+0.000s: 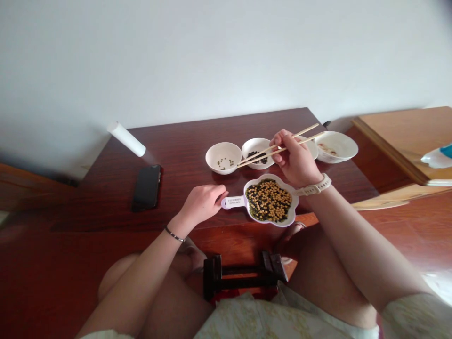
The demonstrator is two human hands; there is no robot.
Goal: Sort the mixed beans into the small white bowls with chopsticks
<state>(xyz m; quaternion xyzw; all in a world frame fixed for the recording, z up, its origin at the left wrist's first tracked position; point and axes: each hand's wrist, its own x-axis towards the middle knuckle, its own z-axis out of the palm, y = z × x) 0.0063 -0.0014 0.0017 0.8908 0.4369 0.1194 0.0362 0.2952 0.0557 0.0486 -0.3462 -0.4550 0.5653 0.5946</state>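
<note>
Chopsticks in right fingers — crossing above the black-bean bowl.

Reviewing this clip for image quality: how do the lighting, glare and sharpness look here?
Head view: soft, even light on the white wall; a bright glare patch on the floor at lower right; wide-angle bowing toward the frame edges; the right hand and chopsticks show no obvious motion blur, though overall detail is slightly soft.

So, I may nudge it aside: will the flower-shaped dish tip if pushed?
The dish looks shallow and probably light, so it would likely slide, not tip. Its beans sit near the low rim and could spill.
</note>
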